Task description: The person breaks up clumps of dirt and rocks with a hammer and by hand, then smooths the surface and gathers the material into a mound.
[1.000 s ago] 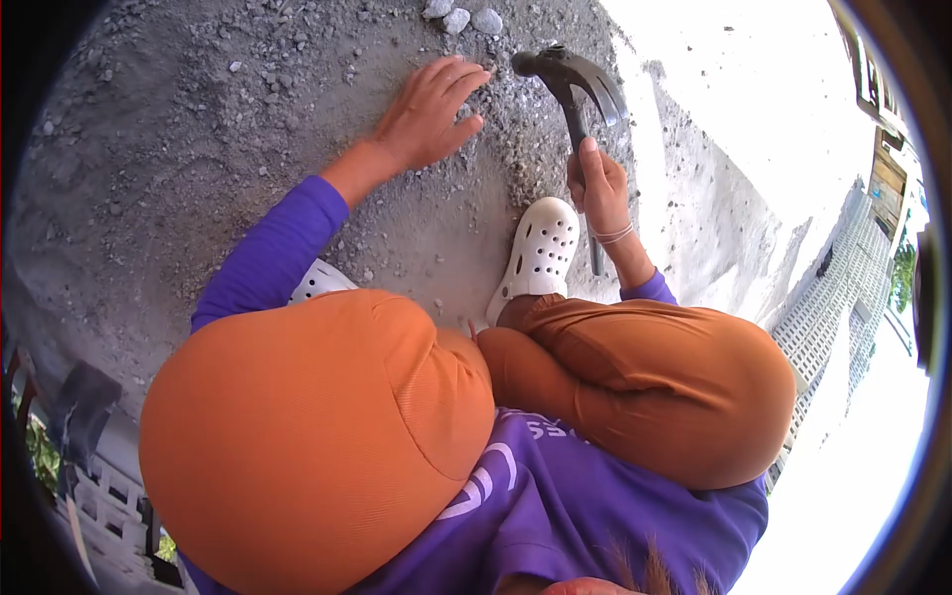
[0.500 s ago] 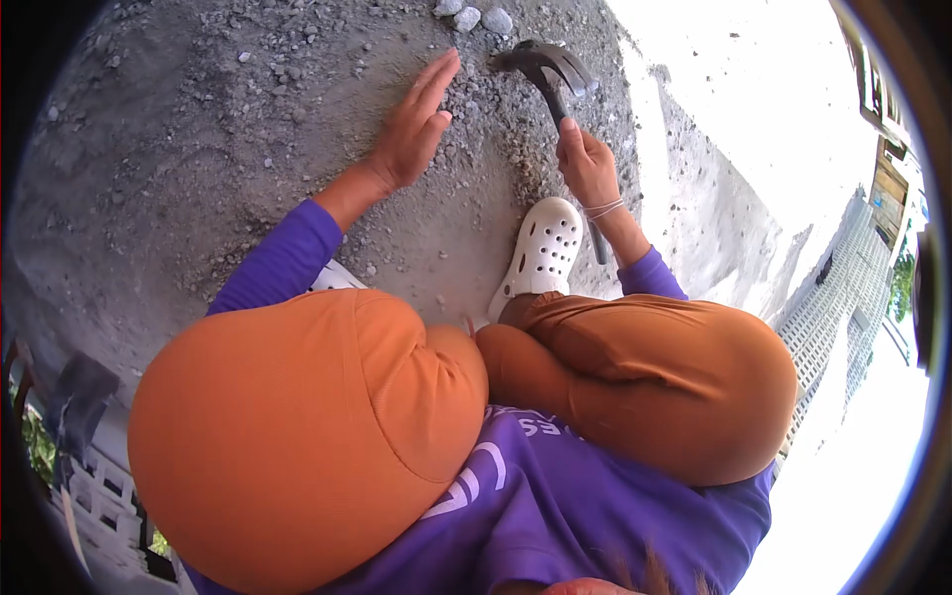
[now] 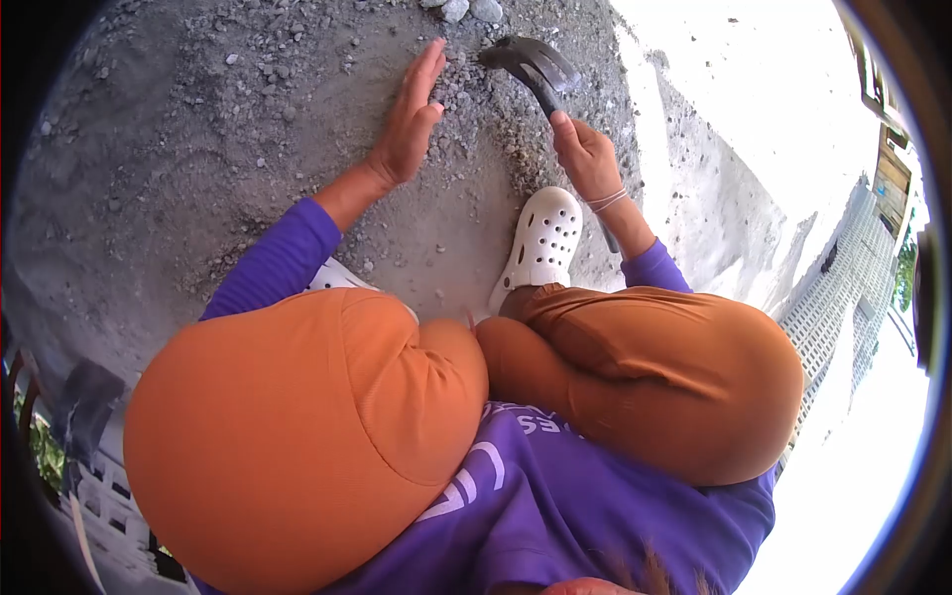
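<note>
My right hand (image 3: 589,159) is wrapped round the dark handle of a claw hammer (image 3: 535,74), just beyond my right shoe. The hammer's head is over the gravelly ground (image 3: 327,109), with its claw pointing to the right. My left hand (image 3: 405,124) is held edge-on beside the loose gravel, left of the hammer head, its fingers stretched out and holding nothing. Several pale stones (image 3: 485,10) lie at the top edge, beyond both hands.
A white clog (image 3: 547,238) is on my right foot, close below the hammer. Another white shoe (image 3: 340,276) shows partly beside my left knee. Brightly lit ground (image 3: 734,89) and a grid-patterned surface (image 3: 843,288) lie to the right.
The hammer and my right hand have shifted slightly left and up. My left hand has moved a little left, its fingers still stretched out.
</note>
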Motion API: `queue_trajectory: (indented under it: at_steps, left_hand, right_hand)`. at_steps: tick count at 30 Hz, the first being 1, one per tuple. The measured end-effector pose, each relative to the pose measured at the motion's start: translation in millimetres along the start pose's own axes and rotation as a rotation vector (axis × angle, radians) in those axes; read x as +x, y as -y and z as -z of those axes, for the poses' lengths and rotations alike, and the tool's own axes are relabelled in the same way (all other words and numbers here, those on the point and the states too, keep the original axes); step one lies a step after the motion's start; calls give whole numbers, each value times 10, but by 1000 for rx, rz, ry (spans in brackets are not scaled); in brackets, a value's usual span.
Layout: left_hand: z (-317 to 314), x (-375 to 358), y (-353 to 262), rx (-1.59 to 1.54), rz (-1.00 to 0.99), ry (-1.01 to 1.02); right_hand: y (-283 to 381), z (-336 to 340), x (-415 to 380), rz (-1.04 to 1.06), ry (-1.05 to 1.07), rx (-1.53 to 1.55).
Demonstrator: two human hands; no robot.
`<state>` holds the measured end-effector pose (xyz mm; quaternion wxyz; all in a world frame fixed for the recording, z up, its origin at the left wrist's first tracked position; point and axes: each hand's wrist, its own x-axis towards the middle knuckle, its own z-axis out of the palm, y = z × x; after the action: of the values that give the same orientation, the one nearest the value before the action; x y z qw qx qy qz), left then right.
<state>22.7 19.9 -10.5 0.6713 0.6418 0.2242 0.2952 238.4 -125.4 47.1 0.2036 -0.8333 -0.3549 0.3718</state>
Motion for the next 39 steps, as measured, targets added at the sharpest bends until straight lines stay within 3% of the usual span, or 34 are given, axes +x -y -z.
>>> queue_trajectory:
  at_steps: [4, 7, 11, 12, 14, 17, 21, 26, 28, 31, 33, 39]
  left_hand:
    - [96, -72, -34, 81, -30, 9]
    - [102, -97, -19, 142, -52, 15]
    - [139, -30, 29, 247, -103, 9]
    - [138, -14, 31, 246, -105, 3]
    - [130, 4, 31, 238, -127, -2]
    - [160, -33, 53, 297, -148, 16]
    - [216, -107, 2, 343, -125, 31]
    - [205, -77, 23, 254, -86, -36]
    - [202, -65, 11, 217, -64, -28]
    - [168, -82, -98, 148, -7, -8]
    - [174, -143, -124, 115, 44, 8]
    - [170, -307, -37, 155, -76, -17]
  right_hand:
    - [450, 279, -276, 40, -2, 249]
    - [526, 407, -355, 250, -158, 389]
    - [0, 158, -184, 188, -240, 264]
    - [-267, 67, -80, 88, -191, 95]
    - [-447, 3, -11, -39, -121, 262]
    - [-38, 221, -158, -88, -116, 271]
    - [439, 461, -389, 87, -55, 510]
    - [539, 286, -367, 232, 22, 334]
    - [238, 35, -229, 129, 117, 154]
    - [159, -93, -239, 0, 157, 185]
    - [263, 18, -256, 30, 148, 206]
    - [785, 301, -402, 292, 94, 345]
